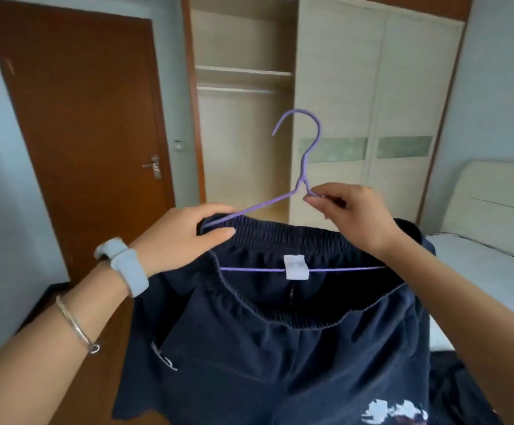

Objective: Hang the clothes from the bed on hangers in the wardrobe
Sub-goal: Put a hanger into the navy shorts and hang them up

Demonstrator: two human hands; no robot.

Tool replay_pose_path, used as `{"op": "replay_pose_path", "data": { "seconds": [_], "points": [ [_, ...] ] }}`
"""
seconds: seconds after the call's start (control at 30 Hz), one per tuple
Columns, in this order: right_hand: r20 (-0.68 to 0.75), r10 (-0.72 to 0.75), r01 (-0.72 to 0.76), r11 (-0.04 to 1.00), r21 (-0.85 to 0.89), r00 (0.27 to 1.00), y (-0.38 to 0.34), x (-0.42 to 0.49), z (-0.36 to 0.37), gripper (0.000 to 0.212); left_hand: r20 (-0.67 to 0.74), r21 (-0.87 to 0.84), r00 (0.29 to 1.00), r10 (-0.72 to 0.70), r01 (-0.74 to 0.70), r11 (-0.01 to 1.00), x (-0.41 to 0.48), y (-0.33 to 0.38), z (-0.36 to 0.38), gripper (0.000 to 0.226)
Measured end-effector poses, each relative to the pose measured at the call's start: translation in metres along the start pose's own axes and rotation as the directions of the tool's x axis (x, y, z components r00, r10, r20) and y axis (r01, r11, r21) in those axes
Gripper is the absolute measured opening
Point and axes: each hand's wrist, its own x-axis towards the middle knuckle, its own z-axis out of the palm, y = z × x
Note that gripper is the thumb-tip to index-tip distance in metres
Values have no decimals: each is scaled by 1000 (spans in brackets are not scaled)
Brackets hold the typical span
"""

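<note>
Mid-task. The hanger (pixel 303 179) was already inside the waistband of the navy shorts (pixel 280 348), its bottom bar crossing the opening behind the white label, and both were held up in the air in front of the open wardrobe (pixel 243 133).

The left hand (pixel 185 237) had its grip clamped on the hanger's left end together with the waistband. The right hand (pixel 356 216) had its grip pinched on the hanger's right shoulder wire, just beside the neck.

Judged left to do: seat the waistband, then carry it over and hook it on the rail (pixel 240 89), which showed nothing hanging. A dark heap lay low right by the bed (pixel 479 259), possibly more clothes; could not tell.

The hanger stood upright with the hook on top and its tip opening left. Its long axis ran left-right, roughly level. The shorts hung waistband up, legs dropping out of view.
</note>
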Motion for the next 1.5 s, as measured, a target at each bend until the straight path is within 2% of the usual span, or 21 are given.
{"op": "replay_pose_path", "data": {
  "seconds": [0.13,0.23,0.37,0.53,0.57,0.63,0.7,0.77,0.83,0.87,0.93,1.0,1.07,1.13,1.23,1.33,1.4,1.5],
  "points": [
    [24,5,-8,991,132,1000,-15,60,71,20,-225,90,974,-33,55,994,29,-79,-25,32],
    [36,-10,4,986,165,999,-18,98,118,21,-338,54,938,-77,101,993,61,-128,-38,33],
    [61,-9,-2,983,184,998,-9,145,176,21,-350,39,919,-181,208,977,106,-192,-45,34],
    [85,15,-34,976,217,996,29,213,247,21,-321,183,904,-283,352,918,167,-277,-37,37],
    [98,13,-35,974,222,995,36,228,261,22,-323,222,917,-235,315,923,181,-287,-33,42],
    [124,0,-28,974,226,992,50,261,288,23,-269,266,960,-73,147,953,212,-295,-21,46],
    [147,-35,3,976,217,989,59,292,314,24,-194,225,980,35,10,974,247,-301,-10,38],
    [200,-38,-10,972,236,979,68,322,335,23,-186,156,981,49,-20,988,282,-319,-6,30],
    [287,2,-89,953,289,958,80,350,348,21,-202,82,979,22,-5,997,312,-350,-6,30],
    [288,28,-110,956,273,957,89,363,352,18,-205,55,979,4,7,998,324,-366,-6,32],
    [131,101,-112,991,75,986,117,385,360,14,-223,24,975,-14,20,1000,349,-398,-5,33],
    [-27,232,-234,962,-143,972,151,398,367,26,-248,15,969,-14,18,1000,376,-432,-3,33],
    [-9,405,-391,877,-279,914,183,405,386,46,-259,23,966,-4,10,1000,403,-467,-2,33],
    [63,515,-469,819,-331,855,205,417,415,49,-245,22,969,39,-34,999,431,-501,0,31],
    [47,505,-473,834,-284,862,219,449,460,26,-211,24,969,124,-122,992,474,-546,4,30],
    [-44,513,-515,852,-95,857,222,489,487,10,-176,25,966,191,-189,982,518,-585,3,32],
    [-100,539,-544,839,-32,837,223,513,499,9,-138,-13,965,222,-226,974,545,-608,4,31],
    [-150,585,-598,800,-52,797,233,540,512,16,-95,-76,953,287,-294,953,584,-630,12,33]
  ]
}}
